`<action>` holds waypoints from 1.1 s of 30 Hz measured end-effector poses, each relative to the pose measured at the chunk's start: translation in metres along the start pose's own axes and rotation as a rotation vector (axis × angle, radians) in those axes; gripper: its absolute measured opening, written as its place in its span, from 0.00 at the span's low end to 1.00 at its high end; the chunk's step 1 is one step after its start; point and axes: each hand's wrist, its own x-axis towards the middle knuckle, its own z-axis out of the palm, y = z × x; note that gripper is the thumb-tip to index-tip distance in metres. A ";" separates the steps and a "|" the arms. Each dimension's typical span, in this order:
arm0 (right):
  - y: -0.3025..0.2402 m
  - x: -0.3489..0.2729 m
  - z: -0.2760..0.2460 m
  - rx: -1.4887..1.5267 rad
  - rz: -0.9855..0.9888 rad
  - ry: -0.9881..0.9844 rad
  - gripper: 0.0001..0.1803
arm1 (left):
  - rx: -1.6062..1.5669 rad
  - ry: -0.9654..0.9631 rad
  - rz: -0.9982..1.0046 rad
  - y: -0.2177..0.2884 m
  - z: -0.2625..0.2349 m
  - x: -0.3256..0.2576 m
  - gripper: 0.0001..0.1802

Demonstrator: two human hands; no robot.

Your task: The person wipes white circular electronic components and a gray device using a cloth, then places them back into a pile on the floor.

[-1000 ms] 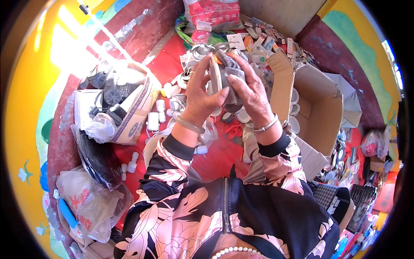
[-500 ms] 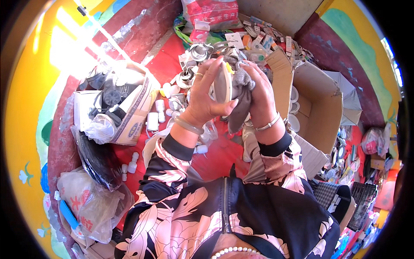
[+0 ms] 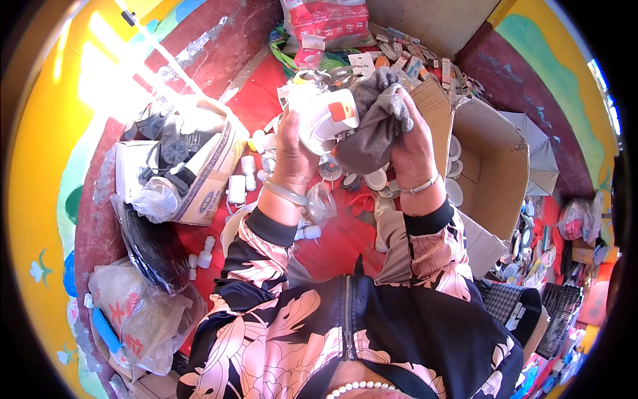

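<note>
Left hand: your left hand (image 3: 292, 156) wraps its fingers around a white rounded plastic respirator piece with a red patch (image 3: 323, 114), held up over the red cloth floor (image 3: 332, 239).
Right hand: your right hand (image 3: 413, 149) is bunched around a grey knitted cloth (image 3: 372, 130), touching the piece's side.
Handling: likely light, stiff, smooth; grip its rim, not the cap. The cloth is soft, limp.
Nearby: open brown cardboard box (image 3: 492, 159) to your right.

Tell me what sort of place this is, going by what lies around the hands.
Probably a cluttered stall or sorting spot for small goods. Open cardboard boxes hold round white lids, small white bottles lie strewn over a red cloth, and packaged items are piled behind.
</note>
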 end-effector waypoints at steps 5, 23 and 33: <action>0.015 -0.034 0.042 -0.732 -0.296 -0.293 0.20 | -0.001 -0.012 -0.109 -0.007 0.004 -0.002 0.32; -0.003 0.007 -0.018 0.218 0.071 -0.019 0.17 | -0.372 -0.050 -0.299 -0.008 -0.010 0.006 0.42; -0.004 -0.027 0.033 -0.911 -0.418 -0.399 0.20 | -0.480 -0.168 -0.401 -0.016 -0.006 0.003 0.40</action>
